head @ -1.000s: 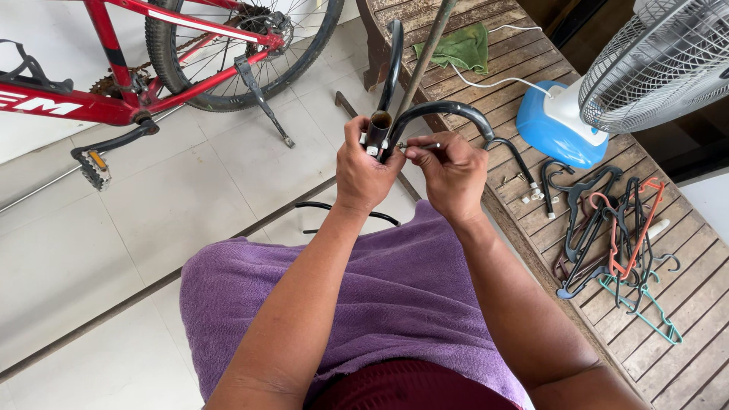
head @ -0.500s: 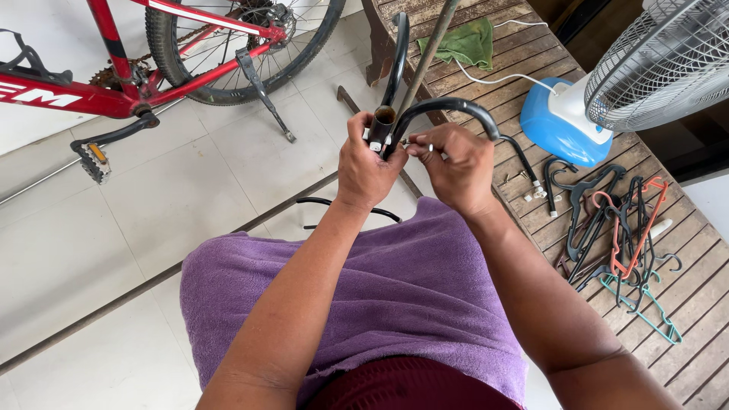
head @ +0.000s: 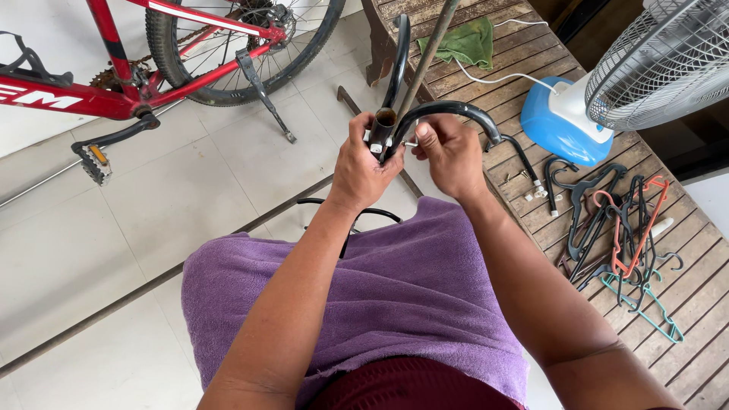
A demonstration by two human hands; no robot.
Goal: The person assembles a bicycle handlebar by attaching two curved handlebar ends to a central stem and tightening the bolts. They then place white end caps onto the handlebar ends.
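Person seated w/ a purple terry towel [head: 395, 304] over the lap, both hands raised in front of the chest. Left hand [head: 363, 163] is wrapped tight round the open-topped black metal tube stem [head: 383, 125], fingers clenched on it. Right hand [head: 449, 152] pinches at the clamp area just beside it, thumb & forefinger closed on what looks like a small silver bolt [head: 410, 142] — too small to be sure. The black curved metal bicycle handlebar [head: 456, 112] arcs off to the right from that joint, above the brown slatted wooden bench [head: 706, 304].

Progress, judging by the pic: bar sits in the stem but the fastener is being worked by hand, so the joint prob isn't tight. No tool in either hand. The red bicycle [head: 152, 61] stands apart on its kickstand, across the tiled floor.
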